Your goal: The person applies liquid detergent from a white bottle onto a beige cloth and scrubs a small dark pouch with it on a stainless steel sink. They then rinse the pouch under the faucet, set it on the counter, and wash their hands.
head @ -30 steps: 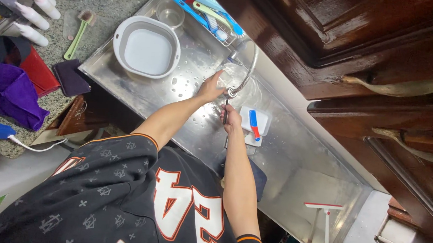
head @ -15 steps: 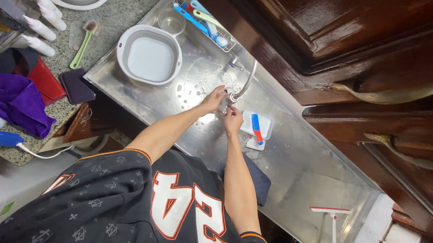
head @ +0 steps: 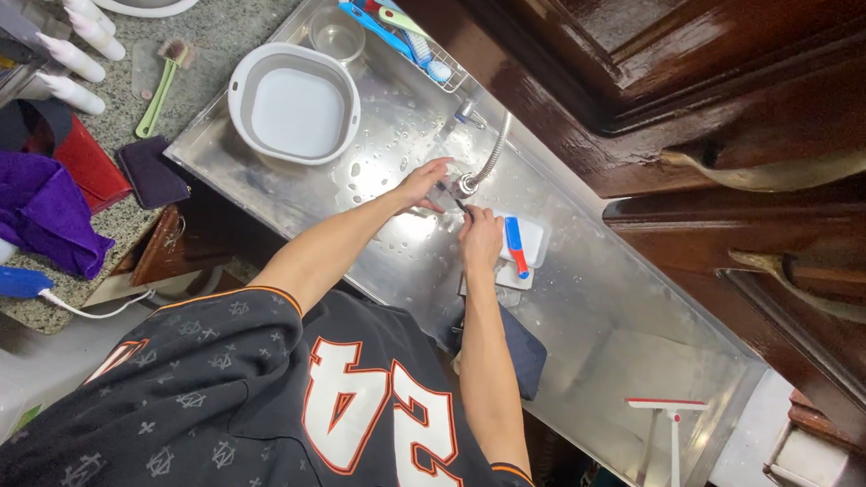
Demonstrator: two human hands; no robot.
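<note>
Both my hands meet under the bent metal faucet over the wet steel sink. My right hand is closed on a thin dark utensil whose tip points toward the spout. My left hand lies just left of it with its fingers spread, the fingertips at the utensil's end. What kind of utensil it is stays too small to tell. Right beside my right hand sits a white block with a blue and red brush on top.
A round white basin stands in the sink's left end, with a clear glass bowl and a wire rack of brushes behind it. A red-handled squeegee lies far right. The counter holds a green brush, white bottles and a purple cloth.
My hands have stayed together under the faucet. The view has drifted, so the sink and basin sit a little lower and further right in the picture.
</note>
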